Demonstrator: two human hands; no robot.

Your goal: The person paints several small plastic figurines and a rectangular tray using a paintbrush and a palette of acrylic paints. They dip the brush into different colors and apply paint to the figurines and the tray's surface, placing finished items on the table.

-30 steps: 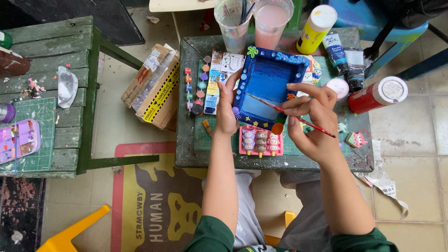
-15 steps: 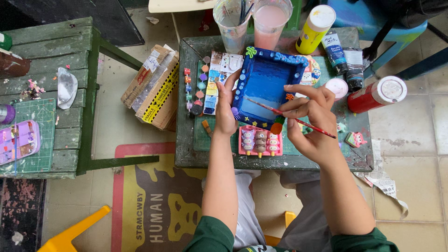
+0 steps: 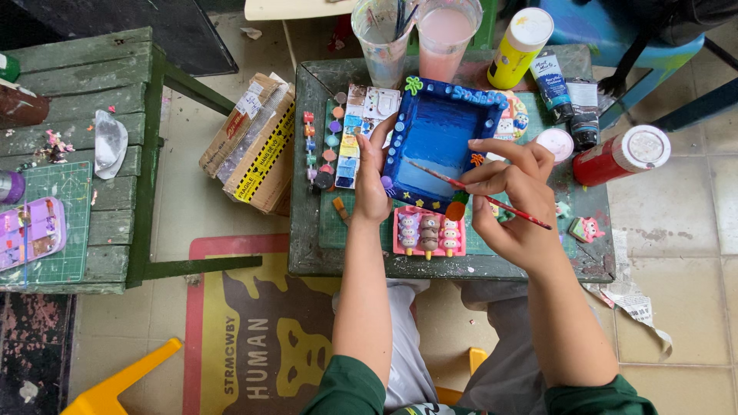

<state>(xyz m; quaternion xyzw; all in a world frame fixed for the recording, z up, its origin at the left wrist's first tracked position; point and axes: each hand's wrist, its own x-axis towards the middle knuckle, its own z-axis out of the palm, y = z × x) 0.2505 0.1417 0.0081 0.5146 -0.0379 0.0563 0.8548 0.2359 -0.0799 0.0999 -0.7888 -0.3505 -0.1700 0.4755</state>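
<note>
Blue tray (image 3: 440, 142) sits tilted near the middle of the small green table (image 3: 307, 253), its far rim trimmed w/ little coloured decorations. Left hand (image 3: 372, 180) is closed on the tray's left edge, thumb over the rim, propping it steady. Right hand (image 3: 511, 200) pinches a thin red-handled paintbrush (image 3: 477, 196) between thumb & fingers, pen-style; the bristle end lies over the tray's inner floor, lower left part.

Step in hand, by the look of it: brushing blue paint across the inside of the tray. Inner floor shows darker blue toward the top & paler streaks lower down, so coverage seems part-done. Next stroke prob. calls for a light, even drag over the pale zone, w/ the left hand keeping the tray from sliding, & care not to smear the rim decorations.

Around it: strip of small paint pots (image 3: 332, 142) just left of the tray, pink holder w/ small figures (image 3: 428, 230) just below it, two rinse cups (image 3: 419, 34) at the far edge, a yellow bottle (image 3: 519, 38), paint tubes (image 3: 569, 100) & a red bottle (image 3: 619, 154) to the right. Cardboard box (image 3: 250, 142) stands on the floor betw. this table & another green one on the left.
</note>
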